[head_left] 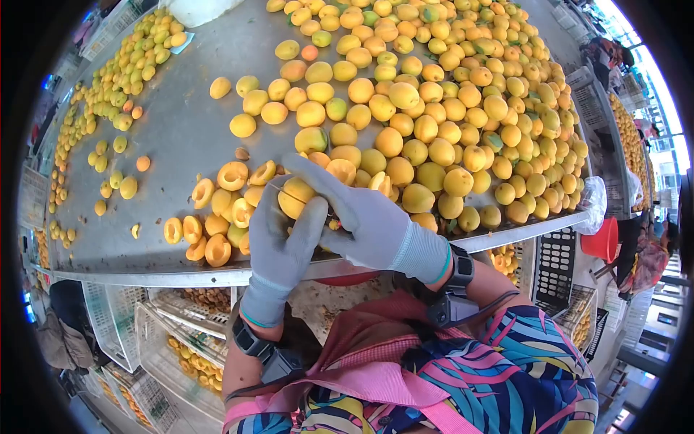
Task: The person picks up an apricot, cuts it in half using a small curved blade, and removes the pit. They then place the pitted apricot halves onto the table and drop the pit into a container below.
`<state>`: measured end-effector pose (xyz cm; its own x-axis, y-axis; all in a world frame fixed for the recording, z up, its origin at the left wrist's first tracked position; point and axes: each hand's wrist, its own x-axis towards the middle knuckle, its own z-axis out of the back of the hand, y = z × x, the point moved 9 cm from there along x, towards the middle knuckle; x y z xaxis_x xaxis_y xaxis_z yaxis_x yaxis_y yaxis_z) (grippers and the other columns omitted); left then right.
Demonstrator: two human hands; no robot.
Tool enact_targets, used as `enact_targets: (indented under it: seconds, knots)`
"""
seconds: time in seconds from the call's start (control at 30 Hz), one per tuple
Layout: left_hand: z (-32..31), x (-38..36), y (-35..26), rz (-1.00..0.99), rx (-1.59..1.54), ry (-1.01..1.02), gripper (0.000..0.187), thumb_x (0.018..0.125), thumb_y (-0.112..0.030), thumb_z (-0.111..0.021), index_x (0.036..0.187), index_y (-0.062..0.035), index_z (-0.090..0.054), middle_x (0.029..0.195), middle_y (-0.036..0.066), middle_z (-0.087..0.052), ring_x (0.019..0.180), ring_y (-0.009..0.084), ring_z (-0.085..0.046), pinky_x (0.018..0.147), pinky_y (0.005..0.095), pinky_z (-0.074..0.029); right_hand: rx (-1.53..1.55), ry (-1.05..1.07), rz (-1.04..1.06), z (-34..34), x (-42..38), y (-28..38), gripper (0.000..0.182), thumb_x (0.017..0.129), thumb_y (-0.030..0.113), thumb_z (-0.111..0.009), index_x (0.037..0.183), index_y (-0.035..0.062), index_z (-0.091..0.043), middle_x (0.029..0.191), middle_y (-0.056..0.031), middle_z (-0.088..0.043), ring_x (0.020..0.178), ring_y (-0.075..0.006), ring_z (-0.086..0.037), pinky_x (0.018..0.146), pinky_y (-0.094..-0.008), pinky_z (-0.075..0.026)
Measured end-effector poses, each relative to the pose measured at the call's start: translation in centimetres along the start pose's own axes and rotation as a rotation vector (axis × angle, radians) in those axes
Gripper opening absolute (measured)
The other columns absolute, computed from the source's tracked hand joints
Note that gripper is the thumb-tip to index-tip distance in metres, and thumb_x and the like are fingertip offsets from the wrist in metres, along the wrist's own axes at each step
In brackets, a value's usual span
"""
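Both my hands wear grey gloves and meet over the table's front edge. A yellow-orange apricot (295,197) sits between them, with a thin dark line running across its skin. My left hand (278,242) is closed round its lower left side, thumb pressed to the near face. From the right, my right hand (365,220) curls in, its forefinger lying along the fruit's far side. A small dark bit shows by its bent fingers; I cannot tell what it is. Close to the left hand lie pitted apricot halves (218,249), their hollow sides showing.
Whole apricots (441,123) cover the metal table (181,123) at centre and right, with another heap (130,72) at far left. Below the edge stand white crates (112,318) holding fruit and a black crate (555,264). A red bucket (601,240) is at right.
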<state>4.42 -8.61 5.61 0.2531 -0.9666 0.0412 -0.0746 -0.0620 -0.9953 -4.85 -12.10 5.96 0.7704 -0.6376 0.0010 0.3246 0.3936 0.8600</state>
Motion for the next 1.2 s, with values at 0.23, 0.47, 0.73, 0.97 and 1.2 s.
enact_targets:
  seconds: [0.23, 0.47, 0.73, 0.97, 1.2]
  knots:
    - [-0.4, 0.2, 0.0, 0.024, -0.046, 0.106, 0.033, 0.081, -0.004, -0.066, 0.111, 0.0024, -0.053, 0.1, 0.007, -0.062, 0.09, 0.0118, -0.059, 0.08, 0.0255, -0.049, 0.232, 0.016, 0.135, -0.3, 0.5, 1.0, 0.073, 0.075, 0.013, -0.069, 0.139, 0.0126, -0.033, 0.089, -0.0169, -0.063, 0.075, -0.0308, -0.065, 0.067, -0.0362, -0.051]
    - [-1.0, -0.7, -0.9, -0.114, 0.113, 0.363, 0.03, 0.072, 0.001, -0.067, 0.101, -0.0014, -0.06, 0.099, 0.008, -0.063, 0.091, 0.0175, -0.059, 0.088, 0.0316, -0.044, 0.287, 0.061, 0.275, -0.3, -0.3, 2.6, 0.064, 0.072, 0.011, -0.072, 0.129, 0.0103, -0.042, 0.103, -0.0139, -0.062, 0.084, -0.0303, -0.065, 0.073, -0.035, -0.051]
    - [0.3, -1.8, 0.0, -0.048, 0.057, 0.405, 0.037, 0.074, -0.001, -0.067, 0.11, -0.001, -0.058, 0.108, 0.009, -0.06, 0.098, 0.0166, -0.056, 0.089, 0.0317, -0.043, 0.324, 0.068, 0.33, -1.5, -0.3, 2.7, 0.058, 0.072, 0.009, -0.07, 0.124, 0.0099, -0.044, 0.103, -0.0131, -0.062, 0.085, -0.0307, -0.064, 0.074, -0.0355, -0.051]
    - [0.8, -1.8, 2.3, 0.156, -0.131, 0.355, 0.043, 0.084, -0.003, -0.062, 0.124, 0.0034, -0.047, 0.113, 0.007, -0.057, 0.103, 0.0139, -0.054, 0.092, 0.0296, -0.044, 0.304, 0.071, 0.206, -1.4, 0.3, 2.0, 0.058, 0.071, 0.018, -0.077, 0.12, 0.0102, -0.045, 0.106, -0.0113, -0.06, 0.094, -0.031, -0.063, 0.079, -0.0364, -0.05]
    - [1.0, -2.2, 2.9, 0.172, -0.079, 0.231, 0.049, 0.086, -0.004, -0.061, 0.131, 0.0042, -0.043, 0.117, 0.009, -0.056, 0.108, 0.0147, -0.053, 0.094, 0.0292, -0.043, 0.251, 0.026, 0.223, -0.6, 0.1, 1.5, 0.055, 0.072, 0.018, -0.074, 0.119, 0.0098, -0.046, 0.105, -0.013, -0.061, 0.094, -0.0314, -0.062, 0.081, -0.0368, -0.05]
